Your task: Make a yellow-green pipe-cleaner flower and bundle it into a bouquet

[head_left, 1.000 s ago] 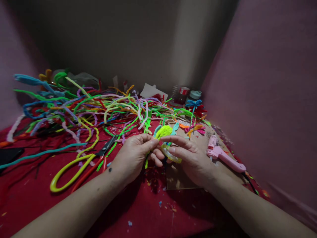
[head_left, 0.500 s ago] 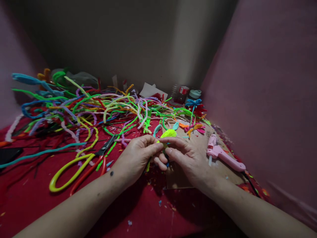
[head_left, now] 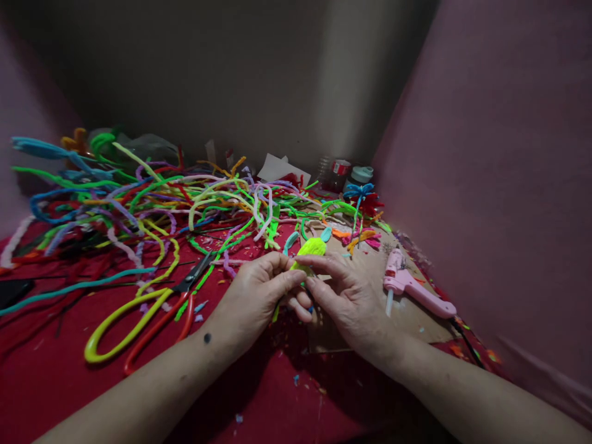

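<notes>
Head camera: fuzzy yellow piece (head_left: pixel 311 247) pinched between both hands (head_left: pixel 247 295).

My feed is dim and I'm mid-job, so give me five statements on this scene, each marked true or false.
1. The left hand and right hand meet at the bright yellow piece. True.
2. The scissors have one yellow and one red handle. True.
3. The right hand grips the scissors. False: they lie left of the left hand.
4. The pink glue gun lies on the cardboard. True.
5. Every fuzzy stem is green. False: the heap of fuzzy stems shows many colours.
</notes>
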Demonstrator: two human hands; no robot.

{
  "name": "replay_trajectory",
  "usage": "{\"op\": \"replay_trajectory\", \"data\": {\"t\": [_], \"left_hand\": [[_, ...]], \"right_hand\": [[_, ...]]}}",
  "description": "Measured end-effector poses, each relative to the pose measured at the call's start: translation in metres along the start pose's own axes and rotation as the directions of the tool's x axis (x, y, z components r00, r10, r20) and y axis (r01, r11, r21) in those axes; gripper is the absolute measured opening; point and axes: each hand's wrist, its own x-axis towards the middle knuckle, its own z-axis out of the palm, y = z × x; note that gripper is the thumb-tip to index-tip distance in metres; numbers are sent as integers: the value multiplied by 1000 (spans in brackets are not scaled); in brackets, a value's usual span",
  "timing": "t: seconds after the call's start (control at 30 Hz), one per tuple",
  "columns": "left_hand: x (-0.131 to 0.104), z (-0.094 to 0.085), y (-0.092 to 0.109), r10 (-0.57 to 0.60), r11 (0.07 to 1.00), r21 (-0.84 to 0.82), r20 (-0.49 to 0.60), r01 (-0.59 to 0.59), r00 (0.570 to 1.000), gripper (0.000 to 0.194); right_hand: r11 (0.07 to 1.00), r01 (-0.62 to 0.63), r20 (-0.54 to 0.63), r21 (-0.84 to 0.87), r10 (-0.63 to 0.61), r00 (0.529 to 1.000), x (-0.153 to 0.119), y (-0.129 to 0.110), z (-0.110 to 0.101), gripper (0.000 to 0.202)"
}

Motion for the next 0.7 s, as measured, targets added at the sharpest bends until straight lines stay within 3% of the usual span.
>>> {"op": "replay_trajectory", "data": {"t": [0.23, 0.43, 0.5, 0.6, 0.7], "left_hand": [[-5, 2, 0, 52, 995, 87, -66, -46, 997, 18], [-7, 1, 1, 24, 1000, -7, -92, -25, 995, 21], [-9, 1, 2, 29, 999, -32, -75, -32, 997, 22], [-11, 1, 4, 36, 997, -72, -36, -38, 999, 23], [-10, -1, 4, -3, 992, -125, 15, 5, 1000, 19]], "right_hand": [[994, 42, 37, -100, -39, 999, -4, -6, 3, 36], [985, 19, 10, 172, -21, 1000, -2, -10, 3, 67], [983, -14, 8, 186, 13, 1000, 1, -11, 2, 58], [974, -81, 92, 212, 62, 994, 7, -8, 1, 32], [955, -129, 151, 267, 91, 984, 11, -3, -1, 22]]}}
